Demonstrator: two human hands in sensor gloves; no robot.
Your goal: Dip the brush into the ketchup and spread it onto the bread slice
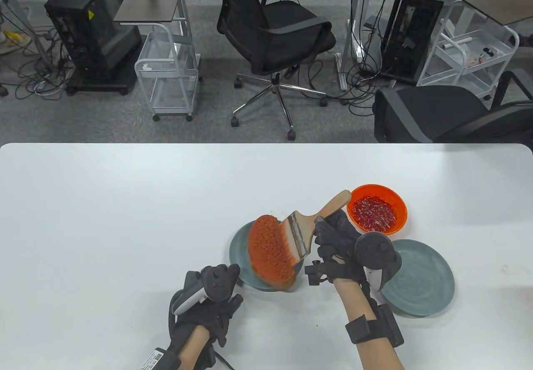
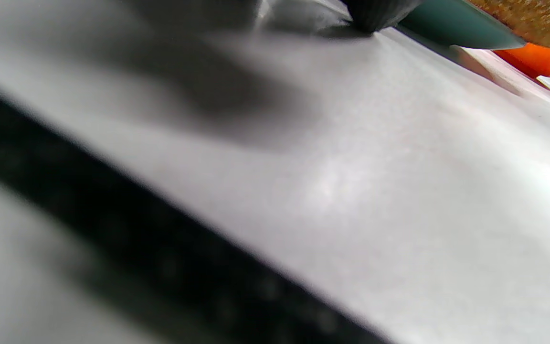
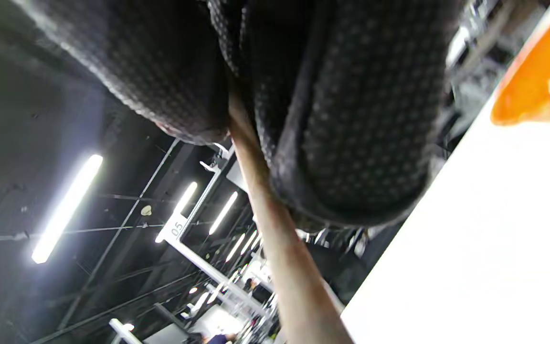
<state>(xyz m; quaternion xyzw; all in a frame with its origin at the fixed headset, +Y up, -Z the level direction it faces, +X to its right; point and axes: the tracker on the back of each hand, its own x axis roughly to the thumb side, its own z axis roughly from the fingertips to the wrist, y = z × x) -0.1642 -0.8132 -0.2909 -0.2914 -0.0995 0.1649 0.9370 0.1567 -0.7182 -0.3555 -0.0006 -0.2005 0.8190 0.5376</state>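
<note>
Resting on the worktop at the near left, the left hand lies beside the near edge of the left plate. It holds nothing that I can see; its fingers are under the tracker, so I cannot tell if they are open or curled. In the left wrist view a dark fingertip appears to touch the worktop just beside the plate rim.

On this plate lies the bread, and it looks already covered with orange-red ketchup over almost all its top. The slice looks soft and porous, so I judge that it will dent or tear under hard pressure and may slide on the smooth plate; light strokes are safer.

The brush comes next, with its bristles lying on the right part of the bread. It seems light and stiff, with a wooden handle and soft bristles. The handle, behind the metal band, is the good place to hold. The right hand grips it there, closed around the wood, which the right wrist view confirms.

Behind this hand, just beyond the handle end, stands the orange bowl with ketchup. A second plate lies to the right, partly under the right wrist.
</note>
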